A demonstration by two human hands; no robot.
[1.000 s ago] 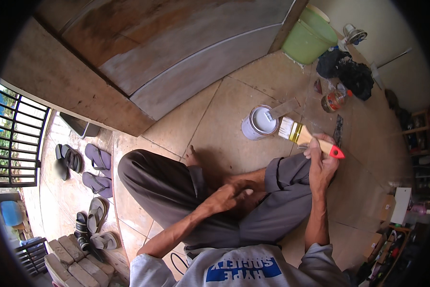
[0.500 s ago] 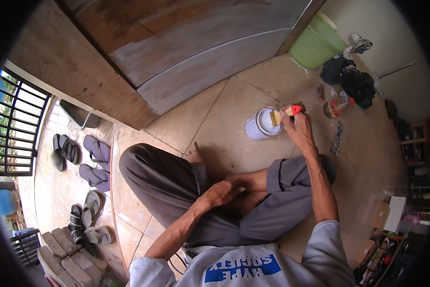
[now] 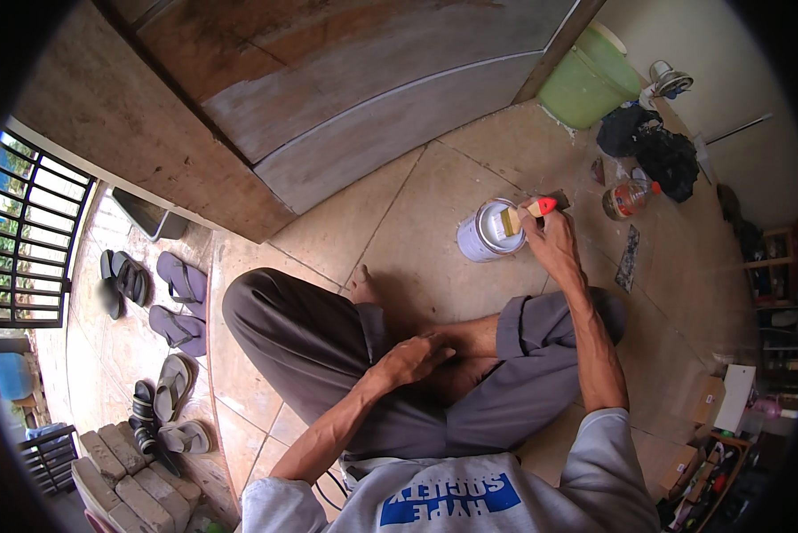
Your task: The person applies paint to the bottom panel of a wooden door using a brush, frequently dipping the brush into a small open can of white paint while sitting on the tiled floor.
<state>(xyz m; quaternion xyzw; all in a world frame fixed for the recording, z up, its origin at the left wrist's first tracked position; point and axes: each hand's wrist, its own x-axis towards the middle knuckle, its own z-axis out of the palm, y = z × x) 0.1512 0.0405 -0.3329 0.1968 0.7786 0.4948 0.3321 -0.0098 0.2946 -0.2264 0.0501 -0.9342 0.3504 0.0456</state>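
Observation:
My right hand (image 3: pixel 551 238) grips a paintbrush (image 3: pixel 511 220) by its pale, red-tipped handle. The brush's whitened bristles are at the mouth of an open paint can (image 3: pixel 479 243), pointing left and inward; whether they touch the white paint I cannot tell. The can stands upright on the tiled floor, just left of that hand. My left hand (image 3: pixel 414 357) lies loosely over my crossed lower leg, fingers stretched and holding nothing. Ahead of me rises a wooden panel (image 3: pixel 363 133) with uneven greyish-white paint over brown.
Beyond the can, a green bucket (image 3: pixel 585 84), black plastic bags (image 3: pixel 665 160) and a clear bottle (image 3: pixel 625 200) stand or lie at the right. A dark strip (image 3: pixel 627 258) lies nearer me. Sandals (image 3: pixel 181 329) and stacked bricks (image 3: pixel 141 475) are on the left.
The paintbrush has shifted slightly left at the can's mouth, and more of its white bristles show. My left hand stays on my leg.

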